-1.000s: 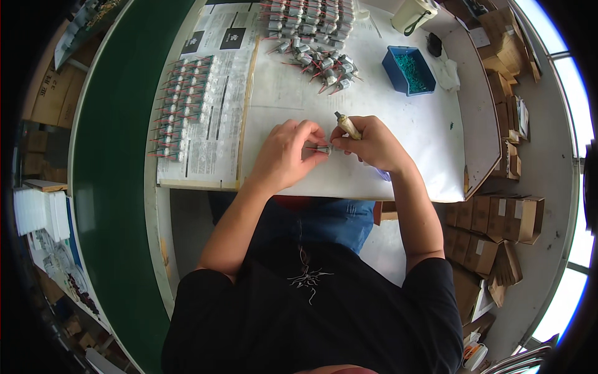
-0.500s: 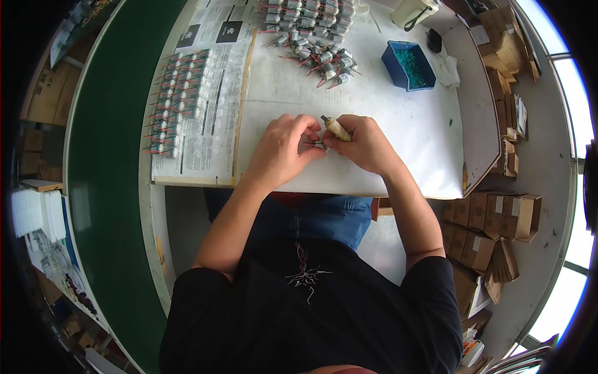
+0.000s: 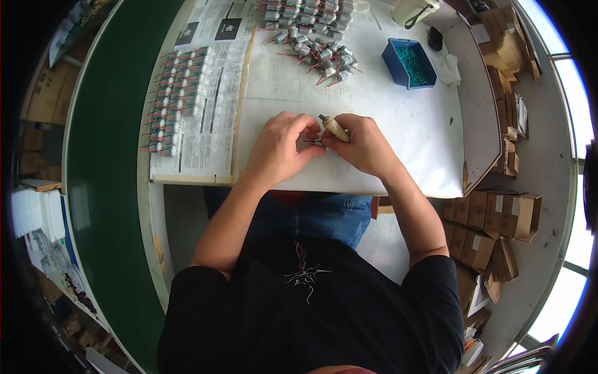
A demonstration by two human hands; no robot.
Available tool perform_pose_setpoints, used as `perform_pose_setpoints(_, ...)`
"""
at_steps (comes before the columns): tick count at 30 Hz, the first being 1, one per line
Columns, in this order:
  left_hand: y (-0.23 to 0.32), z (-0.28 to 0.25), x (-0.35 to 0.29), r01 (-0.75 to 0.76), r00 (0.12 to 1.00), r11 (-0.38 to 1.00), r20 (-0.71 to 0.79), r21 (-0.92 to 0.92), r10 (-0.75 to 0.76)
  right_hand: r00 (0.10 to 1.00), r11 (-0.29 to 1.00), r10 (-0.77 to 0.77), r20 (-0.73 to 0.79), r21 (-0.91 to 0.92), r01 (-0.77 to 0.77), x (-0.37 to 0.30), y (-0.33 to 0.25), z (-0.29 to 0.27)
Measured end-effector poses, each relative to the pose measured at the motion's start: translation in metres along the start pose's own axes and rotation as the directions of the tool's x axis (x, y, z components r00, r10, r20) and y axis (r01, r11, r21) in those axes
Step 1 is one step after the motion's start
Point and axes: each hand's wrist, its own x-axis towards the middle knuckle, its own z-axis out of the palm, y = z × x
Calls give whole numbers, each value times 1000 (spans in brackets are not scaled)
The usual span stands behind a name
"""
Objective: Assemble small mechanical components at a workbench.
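Note:
My left hand (image 3: pixel 283 146) is closed, with fingertips and thumb pinched round a small motor (image 3: pixel 319 143). Only a grey bit of it and thin wires pointing left show; the fingers cover the rest. In my right hand (image 3: pixel 367 146) is a short hand tool (image 3: pixel 336 129) wrapped in yellowish tape, its dark tip pointing up and left. My right thumb and fingertips also come down against the motor, so the two hands nearly meet above the white tabletop (image 3: pixel 280 93). What the tool's lower end touches is hidden.
Loose grey motors with red wires (image 3: pixel 327 59) lie in a pile beyond my hands, with stacked rows of motors (image 3: pixel 305 15) behind. At left, motors with green parts (image 3: pixel 177 103) stand in rows on printed paper. A blue bin (image 3: pixel 389 59) holds small green pieces. Cartons (image 3: pixel 492 215) line the right.
Both hands keep their grip on the motor and the tool, with only a very slight shift. Nothing else has visibly moved.

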Motion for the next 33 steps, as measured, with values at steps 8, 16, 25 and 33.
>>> perform_pose_setpoints(8, -2, 1, 2, -101, 995, 992, 5, 76, 101, 994, 992, 111, -18, -52, -112, -4, 0, -7)
perform_pose_setpoints(16, -5, 2, 2, -79, 997, 997, 10, 25, 79, 973, 935, -210, 95, -270, 228, -19, 17, -16)
perform_pose_setpoints(25, -7, 4, 2, -67, 998, 997, -6, 36, 68, 949, 800, -309, -64, -558, 223, -20, 26, 13)
perform_pose_setpoints(33, -7, 2, 2, -63, 998, 997, 2, 42, 63, 983, 784, -176, 48, -597, 170, -16, 18, 8)
